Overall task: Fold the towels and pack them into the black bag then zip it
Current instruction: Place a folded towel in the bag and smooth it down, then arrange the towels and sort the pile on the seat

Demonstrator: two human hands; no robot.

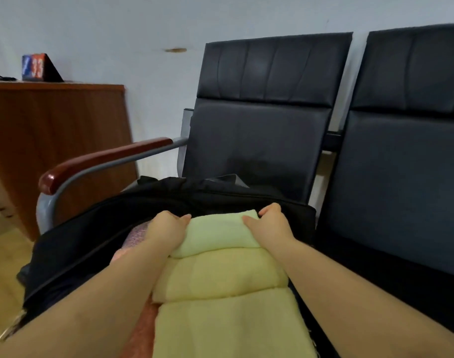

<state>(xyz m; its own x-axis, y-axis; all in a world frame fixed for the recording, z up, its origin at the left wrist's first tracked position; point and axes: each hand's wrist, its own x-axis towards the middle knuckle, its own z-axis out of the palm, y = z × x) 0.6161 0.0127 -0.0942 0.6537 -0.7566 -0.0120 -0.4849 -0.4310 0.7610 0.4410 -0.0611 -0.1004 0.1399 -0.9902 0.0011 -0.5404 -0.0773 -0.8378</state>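
At the far end of the open black bag (91, 241), left hand (166, 228) and right hand (269, 223), apart, gripped the folded yellow towel (218, 233); tucking it down evenly would probably ease zipping.

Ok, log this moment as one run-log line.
phase: packing | left hand and right hand: gripping yellow towel | black bag: open, unzipped, on chair

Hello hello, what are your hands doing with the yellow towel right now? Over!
Both hands, left and right, grip the folded yellow towel. Black bag open, unzipped. Pink towel already inside. Nothing blocking.
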